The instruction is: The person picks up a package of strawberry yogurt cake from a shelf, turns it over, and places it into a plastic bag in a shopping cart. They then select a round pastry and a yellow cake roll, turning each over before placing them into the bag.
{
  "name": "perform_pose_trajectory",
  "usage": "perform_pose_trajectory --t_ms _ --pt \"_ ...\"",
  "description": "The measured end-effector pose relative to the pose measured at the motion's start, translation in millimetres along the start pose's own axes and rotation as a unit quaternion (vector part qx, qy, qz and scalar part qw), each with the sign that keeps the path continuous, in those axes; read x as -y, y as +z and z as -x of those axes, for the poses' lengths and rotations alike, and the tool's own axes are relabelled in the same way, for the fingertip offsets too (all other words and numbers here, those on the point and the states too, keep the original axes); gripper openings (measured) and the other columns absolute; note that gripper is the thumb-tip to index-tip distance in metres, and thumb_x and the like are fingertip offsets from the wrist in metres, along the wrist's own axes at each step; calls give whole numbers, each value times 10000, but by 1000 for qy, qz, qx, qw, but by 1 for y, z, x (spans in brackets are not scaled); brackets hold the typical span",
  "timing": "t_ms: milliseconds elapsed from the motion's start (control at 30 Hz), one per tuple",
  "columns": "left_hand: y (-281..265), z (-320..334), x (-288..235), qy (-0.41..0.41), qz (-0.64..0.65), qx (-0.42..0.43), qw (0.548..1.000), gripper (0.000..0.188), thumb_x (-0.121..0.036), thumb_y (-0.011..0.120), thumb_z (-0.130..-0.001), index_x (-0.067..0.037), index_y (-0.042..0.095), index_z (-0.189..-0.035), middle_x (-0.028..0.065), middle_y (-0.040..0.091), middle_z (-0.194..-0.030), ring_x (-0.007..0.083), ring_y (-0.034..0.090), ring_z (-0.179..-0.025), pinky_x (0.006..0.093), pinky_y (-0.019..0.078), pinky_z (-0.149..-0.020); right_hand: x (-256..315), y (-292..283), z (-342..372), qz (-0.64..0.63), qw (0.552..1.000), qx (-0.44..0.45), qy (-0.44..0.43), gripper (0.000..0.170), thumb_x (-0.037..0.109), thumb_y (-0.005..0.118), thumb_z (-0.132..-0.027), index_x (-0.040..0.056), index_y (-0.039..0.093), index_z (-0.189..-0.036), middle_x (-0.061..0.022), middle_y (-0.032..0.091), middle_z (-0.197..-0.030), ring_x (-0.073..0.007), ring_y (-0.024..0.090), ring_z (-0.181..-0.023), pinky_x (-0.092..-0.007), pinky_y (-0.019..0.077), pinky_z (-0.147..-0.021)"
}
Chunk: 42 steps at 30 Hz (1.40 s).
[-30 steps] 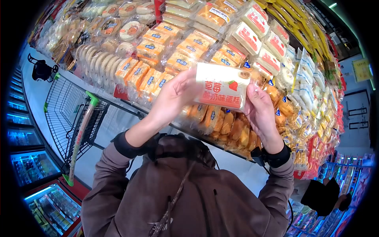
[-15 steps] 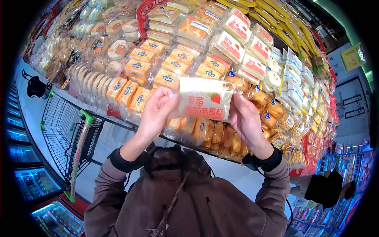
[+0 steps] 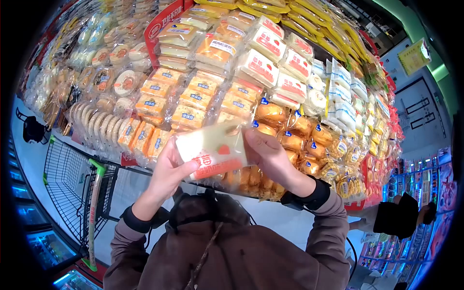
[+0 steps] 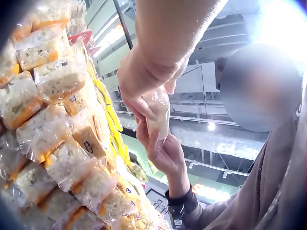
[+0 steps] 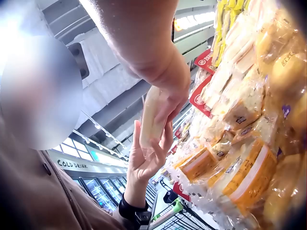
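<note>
A flat wrapped strawberry cake pack (image 3: 212, 150), white above with red lettering and a strawberry picture, is held up between both hands in front of the chest. My left hand (image 3: 164, 171) grips its left end, the thumb lying across the printed front. At the opposite end my right hand (image 3: 273, 159) holds the edge, thumb toward the upper corner. Edge-on, the cake pack (image 4: 158, 117) shows thin in the left wrist view, with the right hand's (image 4: 168, 155) fingers behind it. In the right wrist view, the left hand (image 5: 146, 163) cups its lower end.
Beyond the hands slopes a display heaped with wrapped cakes (image 3: 198, 87), matching strawberry packs (image 3: 258, 65) and golden buns (image 3: 270, 113). A shopping cart (image 3: 72, 179) stands at left, freezers (image 3: 48, 246) behind it. Another person (image 3: 396, 217) is at right near shelves.
The cake pack has moved left and lower in the head view and now tilts, its lettering partly blurred. The left thumb has come onto its front. The display has shifted left in view.
</note>
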<state>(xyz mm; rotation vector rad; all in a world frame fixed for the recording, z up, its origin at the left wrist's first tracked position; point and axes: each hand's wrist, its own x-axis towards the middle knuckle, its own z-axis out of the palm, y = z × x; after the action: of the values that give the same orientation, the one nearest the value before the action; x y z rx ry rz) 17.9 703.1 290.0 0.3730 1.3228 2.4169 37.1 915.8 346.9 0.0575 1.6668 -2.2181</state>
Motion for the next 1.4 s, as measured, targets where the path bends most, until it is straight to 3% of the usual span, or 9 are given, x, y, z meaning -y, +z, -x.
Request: perform_pose_trajectory --t_ms 133,233,300,467,600,1033,1233,1333,1400 --pt "-7 4 -6 -51 25 -40 998 517 -7 604 -767 16 348 -1216 118 488 -1163 172 508 -1055 309 420 -897 13 0 -4 212 976 53 -18 401 291 386 -937 9 426 -1220 -70 556 -1028 -96 520 -889 -246 445 -728" --pt "-13 7 -19 -24 59 -69 996 523 -2 588 -775 22 331 -1230 128 486 -1169 184 506 -1064 317 425 -897 24 -21 -21 245 958 41 -144 366 256 430 -922 22 446 -1203 -62 548 -1038 -95 517 -891 -244 444 -725" --pt "-22 8 -30 -2 60 -84 995 527 -15 581 -783 33 321 -1238 138 493 -1165 198 513 -1062 330 427 -901 34 -42 -36 308 924 -51 -220 334 196 511 -876 33 477 -1165 -86 550 -1022 -132 547 -871 -256 448 -736" --pt "-45 11 -48 7 32 -119 992 533 -80 605 -785 43 332 -1226 148 494 -1163 208 533 -1037 339 438 -896 74 -89 -63 732 592 -152 -302 483 165 627 -769 87 435 -1206 -133 453 -1184 -300 462 -1082 -363 439 -869" --pt "-58 6 -54 -11 21 -132 991 542 -96 614 -784 44 331 -1224 148 489 -1167 208 522 -1053 337 435 -901 71 -94 -84 760 593 -147 -223 588 201 652 -739 166 372 -1256 -133 377 -1240 -328 424 -1103 -397 434 -857" --pt "-71 -27 -73 -49 38 -99 993 498 92 484 -757 36 359 -1236 114 498 -1181 179 497 -1076 308 396 -912 67 -89 -133 773 546 -208 -246 505 142 646 -725 129 444 -1187 -101 454 -1098 -278 459 -1027 -365 471 -753" --pt "-76 -31 -77 -71 19 -84 994 472 81 447 -780 26 361 -1241 105 499 -1180 172 499 -1069 305 394 -910 68 -83 -124 771 558 -206 -225 518 182 648 -734 140 430 -1202 -100 449 -1129 -277 481 -1012 -365 473 -761" --pt "-79 -33 -79 -84 -6 -85 993 514 -80 547 -794 14 342 -1257 109 485 -1200 193 477 -1104 339 370 -940 72 -77 -118 767 566 -212 -217 520 228 648 -737 127 431 -1198 -99 455 -1144 -270 501 -992 -362 478 -755" --pt "-82 -34 -78 -70 -1 -87 994 513 -77 540 -798 19 337 -1259 112 483 -1203 198 479 -1105 342 373 -940 75 -71 -118 780 535 -228 -231 525 251 648 -733 108 433 -1190 -96 464 -1136 -269 498 -992 -365 477 -755"
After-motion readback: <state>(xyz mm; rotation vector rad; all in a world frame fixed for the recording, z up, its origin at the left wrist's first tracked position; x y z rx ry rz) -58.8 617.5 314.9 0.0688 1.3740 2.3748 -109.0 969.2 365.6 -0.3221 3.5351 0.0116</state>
